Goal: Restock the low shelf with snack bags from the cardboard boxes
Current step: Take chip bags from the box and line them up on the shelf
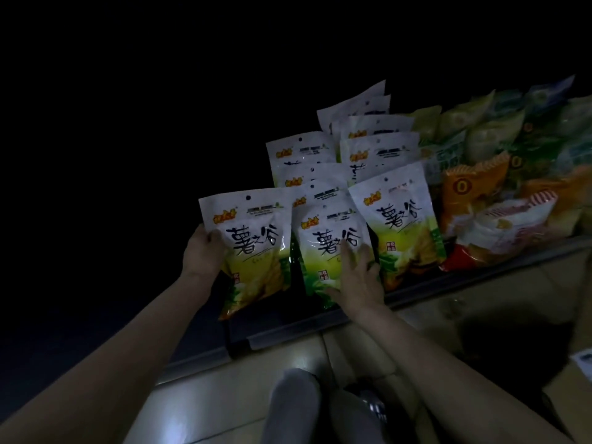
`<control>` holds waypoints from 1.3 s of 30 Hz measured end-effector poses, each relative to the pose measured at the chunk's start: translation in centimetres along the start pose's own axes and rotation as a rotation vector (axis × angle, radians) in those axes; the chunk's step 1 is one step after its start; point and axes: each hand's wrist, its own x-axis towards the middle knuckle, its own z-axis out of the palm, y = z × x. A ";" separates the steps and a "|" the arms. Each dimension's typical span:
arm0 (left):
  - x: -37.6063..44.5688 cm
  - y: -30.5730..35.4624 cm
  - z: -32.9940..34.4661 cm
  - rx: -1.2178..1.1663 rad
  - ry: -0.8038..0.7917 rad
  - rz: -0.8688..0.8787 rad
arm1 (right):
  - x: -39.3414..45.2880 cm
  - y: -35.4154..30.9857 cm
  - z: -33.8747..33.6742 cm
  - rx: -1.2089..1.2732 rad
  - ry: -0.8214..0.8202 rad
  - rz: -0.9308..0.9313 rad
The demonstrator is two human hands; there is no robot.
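Note:
Several white-and-green snack bags stand in rows on the low dark shelf (288,334). My left hand (203,251) grips the left edge of the leftmost front bag (253,248), which tilts over the shelf's front edge. My right hand (357,283) rests with straight fingers against the lower front of the middle front bag (330,238). A third front bag (400,216) stands just right of it, with more of the same bags (378,152) behind.
Orange, green and red-white snack bags (499,193) fill the shelf to the right. The tiled floor (224,392) lies in front, with my knees (294,402) low in view. A cardboard box corner (570,389) shows at lower right. The left and top are dark.

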 end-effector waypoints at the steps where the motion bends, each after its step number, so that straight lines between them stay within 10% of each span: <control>1: -0.1 0.1 0.1 -0.006 0.003 0.004 | 0.2 -0.1 -0.3 0.006 -0.005 0.004; 13: 2.5 -0.6 2.7 -0.264 0.026 -0.212 | 2.7 -5.2 -4.8 0.528 -0.136 -0.413; 19: 7.8 5.1 3.7 -0.300 0.186 0.073 | 8.0 -8.9 -6.8 0.945 -0.237 -0.377; 28: 4.9 -0.4 7.9 -0.209 -0.199 -0.122 | 11.9 -13.1 -4.5 0.964 -0.302 -0.289; 39: 2.1 2.8 4.2 -0.181 -0.082 -0.177 | 7.1 -8.1 -11.8 0.912 -0.173 -0.215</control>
